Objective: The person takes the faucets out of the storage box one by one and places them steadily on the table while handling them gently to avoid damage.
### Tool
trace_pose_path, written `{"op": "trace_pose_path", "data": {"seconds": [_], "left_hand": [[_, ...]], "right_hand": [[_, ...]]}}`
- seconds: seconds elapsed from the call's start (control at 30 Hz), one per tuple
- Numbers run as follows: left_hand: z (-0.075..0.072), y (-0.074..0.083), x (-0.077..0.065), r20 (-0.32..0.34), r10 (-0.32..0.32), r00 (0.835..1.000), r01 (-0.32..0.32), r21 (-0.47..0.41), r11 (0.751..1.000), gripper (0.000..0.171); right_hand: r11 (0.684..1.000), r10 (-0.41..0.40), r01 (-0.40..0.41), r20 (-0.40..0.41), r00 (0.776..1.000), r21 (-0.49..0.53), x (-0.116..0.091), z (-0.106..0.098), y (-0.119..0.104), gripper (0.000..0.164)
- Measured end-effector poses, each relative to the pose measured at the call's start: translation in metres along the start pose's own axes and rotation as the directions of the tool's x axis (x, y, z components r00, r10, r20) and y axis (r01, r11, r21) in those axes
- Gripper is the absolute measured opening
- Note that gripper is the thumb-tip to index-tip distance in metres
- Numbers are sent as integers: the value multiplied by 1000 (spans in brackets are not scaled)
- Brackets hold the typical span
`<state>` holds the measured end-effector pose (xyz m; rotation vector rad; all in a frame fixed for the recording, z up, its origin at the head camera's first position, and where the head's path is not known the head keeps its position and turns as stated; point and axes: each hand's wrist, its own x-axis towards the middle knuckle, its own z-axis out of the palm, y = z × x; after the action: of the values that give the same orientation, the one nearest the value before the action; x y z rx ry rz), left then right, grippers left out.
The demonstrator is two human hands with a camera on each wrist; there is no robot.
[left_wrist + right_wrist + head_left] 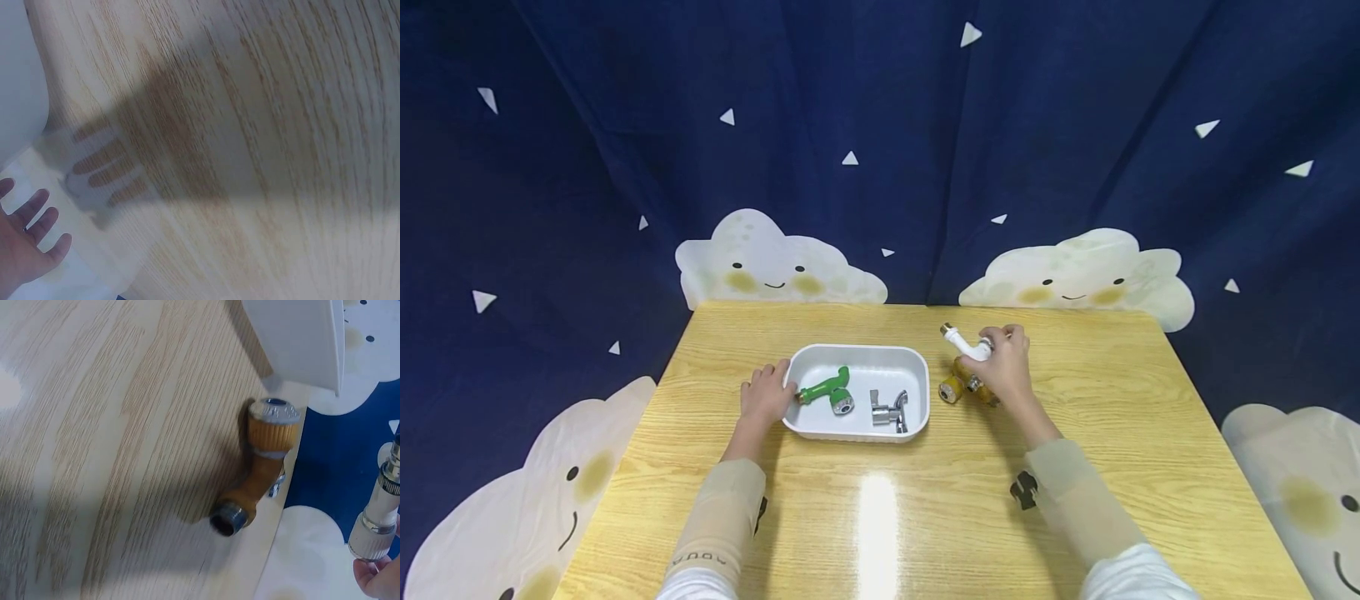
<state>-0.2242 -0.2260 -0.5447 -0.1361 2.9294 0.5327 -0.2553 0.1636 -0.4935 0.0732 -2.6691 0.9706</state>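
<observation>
My left hand (766, 394) is at the left rim of a white plastic tub (853, 436), its fingers loosely extended, as the left wrist view also shows. Inside the tub lie a green faucet (826, 388), on the left, and a chrome faucet (883, 414), on the right. To the right of the tub, my right hand (1009, 367) grips a white faucet (964, 343) raised over the table, its brass threaded end pointing up and left. Under that hand a yellow-brown faucet (253, 478) with a ribbed knob lies on the table, partly hidden in the head view.
The wooden table (820, 500) runs back to a dark blue curtain (820, 100) printed with white clouds and small triangles. A black piece (1024, 490) shows beside the right sleeve. Light glares on the tabletop near the front.
</observation>
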Motion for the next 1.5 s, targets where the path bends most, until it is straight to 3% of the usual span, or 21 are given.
{"op": "trace_pose_path", "data": {"seconds": [0.67,1.5], "left_hand": [[0,0,-2,-1,3,1000,-3,5,1000,55],[-2,1,-2,0,-2,1000,2,-1,1000,55]], "right_hand": [[991,133,-133,-63,989,-2,-4,-24,42,51],[950,308,-308,-7,951,-42,-12,-28,84,57]]}}
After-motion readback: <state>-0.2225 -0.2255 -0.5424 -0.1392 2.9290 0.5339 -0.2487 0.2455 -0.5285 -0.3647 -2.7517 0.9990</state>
